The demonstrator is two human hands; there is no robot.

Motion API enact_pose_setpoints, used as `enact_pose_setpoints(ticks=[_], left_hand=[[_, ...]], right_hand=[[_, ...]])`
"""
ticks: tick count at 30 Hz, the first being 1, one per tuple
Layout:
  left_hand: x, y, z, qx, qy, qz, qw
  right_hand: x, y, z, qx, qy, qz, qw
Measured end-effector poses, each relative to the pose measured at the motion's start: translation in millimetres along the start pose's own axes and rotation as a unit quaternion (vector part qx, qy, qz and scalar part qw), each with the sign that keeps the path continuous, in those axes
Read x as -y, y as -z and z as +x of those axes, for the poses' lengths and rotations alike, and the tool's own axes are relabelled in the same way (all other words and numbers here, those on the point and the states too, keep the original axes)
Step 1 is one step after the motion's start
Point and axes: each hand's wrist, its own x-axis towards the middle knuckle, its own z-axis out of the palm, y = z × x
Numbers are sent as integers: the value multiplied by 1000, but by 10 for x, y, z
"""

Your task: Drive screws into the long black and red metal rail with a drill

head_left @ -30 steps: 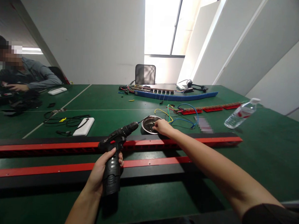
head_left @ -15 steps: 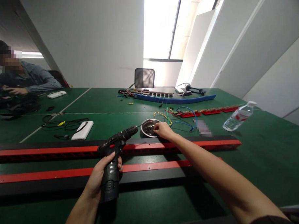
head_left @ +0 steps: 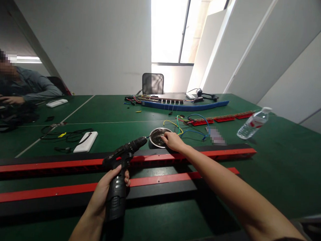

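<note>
My left hand [head_left: 109, 187] is wrapped round the handle of a black cordless drill [head_left: 117, 189], whose bit points up and right towards a round metal bowl [head_left: 151, 143]. Small dark pieces [head_left: 157, 139] lie in the bowl. My right hand [head_left: 172, 140] reaches over the bowl's right side, its fingers pinched together down among the pieces; what they hold, if anything, is hidden. Two long red and black bars [head_left: 159, 157] [head_left: 158, 181] lie across the table, one beyond the drill's body and one beneath the left hand.
Coloured wires [head_left: 180, 126] and red strips [head_left: 223, 119] lie beyond the bowl. A water bottle [head_left: 252, 124] leans at the right. A white box [head_left: 86, 141] with black cables is at the left; a blue curved part [head_left: 184, 108] lies farther back. Another person [head_left: 32, 84] sits far left.
The view has shifted slightly, so most things appear a little farther left. My right hand's fingers have moved slightly within the bowl; my left hand still holds the drill.
</note>
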Motion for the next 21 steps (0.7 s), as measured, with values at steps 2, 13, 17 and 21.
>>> enact_pose_setpoints(ticks=[2,13,17,21], left_hand=[[-5,-8,-8,-2,3,2,1000],[27,-7,-85,4,-21,63,998],[27,16,-136,25,-26,121,992],[21,-23,-214,30,-12,172,985]], right_hand=[[10,-7,0,-12,-9,25,1000],[357,348,-1028,-34,-113,534,837],[381,245,-1406,-98,-140,562,810],[325,120,-1531,-184,-159,561,791]])
